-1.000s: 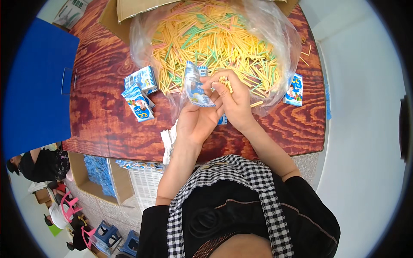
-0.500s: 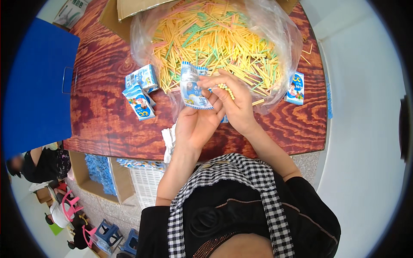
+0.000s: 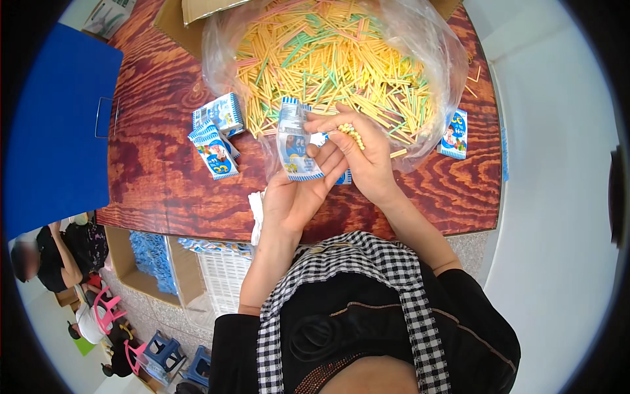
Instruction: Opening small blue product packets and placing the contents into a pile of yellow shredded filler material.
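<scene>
A small blue-and-white packet (image 3: 299,157) stands in my left hand (image 3: 295,200), whose palm faces up with its fingers behind the packet. My right hand (image 3: 374,161) is closed round a bundle of thin yellow sticks (image 3: 352,134), their cut ends showing between thumb and fingers. Its fingertips touch the packet's right edge, and how far the sticks reach into the packet is hidden. Just beyond both hands, a clear plastic bag (image 3: 449,72) holds a heap of yellow, green and pink sticks (image 3: 335,59).
Similar packets (image 3: 215,152) lie left of my hands, and another packet (image 3: 453,134) lies right of the bag. A cardboard box flap (image 3: 216,8) rises behind. White cloth (image 3: 256,213) hangs at the table edge. Below left stands a white basket (image 3: 223,279); other people sit farther off.
The packet has come slightly nearer to me and now stands a little more upright. My right hand keeps its hold on the stick bundle and has shifted slightly right.
</scene>
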The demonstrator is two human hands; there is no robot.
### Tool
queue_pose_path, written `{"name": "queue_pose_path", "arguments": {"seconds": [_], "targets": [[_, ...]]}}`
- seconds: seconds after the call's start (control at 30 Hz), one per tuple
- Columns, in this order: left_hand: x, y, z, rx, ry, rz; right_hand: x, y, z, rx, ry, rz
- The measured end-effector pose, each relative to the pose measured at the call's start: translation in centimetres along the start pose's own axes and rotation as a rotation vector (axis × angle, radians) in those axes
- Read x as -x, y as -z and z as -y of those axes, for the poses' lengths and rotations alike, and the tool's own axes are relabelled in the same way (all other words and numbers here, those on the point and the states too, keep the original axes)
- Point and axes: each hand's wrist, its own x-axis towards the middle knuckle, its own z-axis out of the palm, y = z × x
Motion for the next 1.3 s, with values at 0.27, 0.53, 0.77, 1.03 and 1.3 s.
{"name": "queue_pose_path", "arguments": {"seconds": [0.27, 0.53, 0.77, 1.03, 1.3], "targets": [[0.0, 0.5, 0.4, 0.068, 0.047, -0.078, 0.5, -0.8, 0.6, -0.162, -0.111, -0.061], [0.2, -0.2, 0.1, 0.088, 0.05, -0.085, 0.3, -0.8, -0.3, -0.004, 0.041, -0.045], [0.8, 0.4, 0.1, -0.11, -0.075, -0.021, 0.7, -0.6, -0.2, -0.037, -0.046, 0.0], [1.4, 0.3, -0.2, -0.098, -0.101, -0.125, 0.6, -0.8, 0.2, -0.112, -0.03, 0.007], [1.0, -0.4, 0.1, 0.042, -0.047, -0.085, 1.0, -1.5, 0.7, -0.257, -0.163, -0.096]]}}
